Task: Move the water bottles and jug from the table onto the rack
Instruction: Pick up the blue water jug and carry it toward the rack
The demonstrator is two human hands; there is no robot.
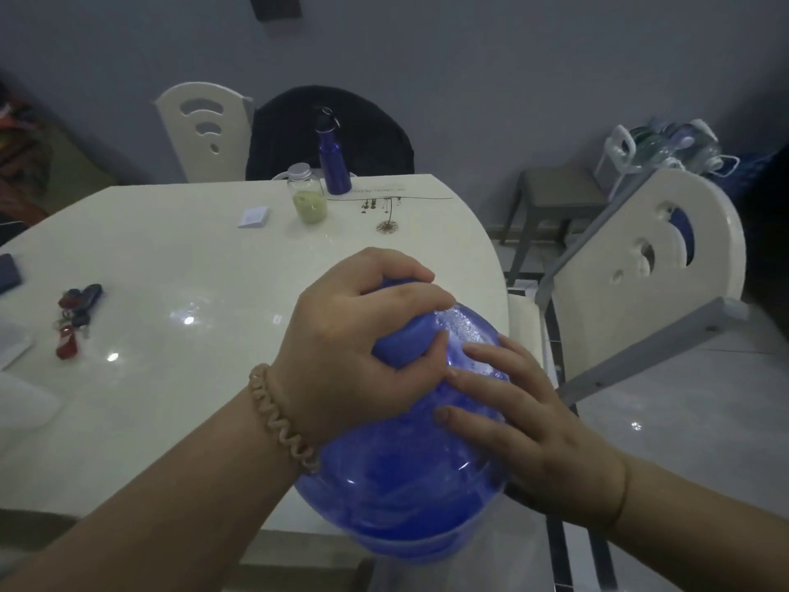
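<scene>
A large translucent blue water jug (397, 484) is at the near right edge of the white table (170, 267), tilted toward the right. My left hand (350, 348) is closed around its blue capped neck. My right hand (512, 420) lies flat with spread fingers on the jug's right shoulder. A blue metal bottle (333, 160) with a black cap stands upright at the table's far edge. At the far right a grey rack (555, 194) stands by the wall, with several clear bottles (666, 147) beside it.
A small jar of green powder (305, 194) stands next to the blue bottle. Keys (74, 314) and a white card (254, 217) lie on the table. White chairs stand at the far side (200, 130) and at the right (649, 267), the right one close to the jug.
</scene>
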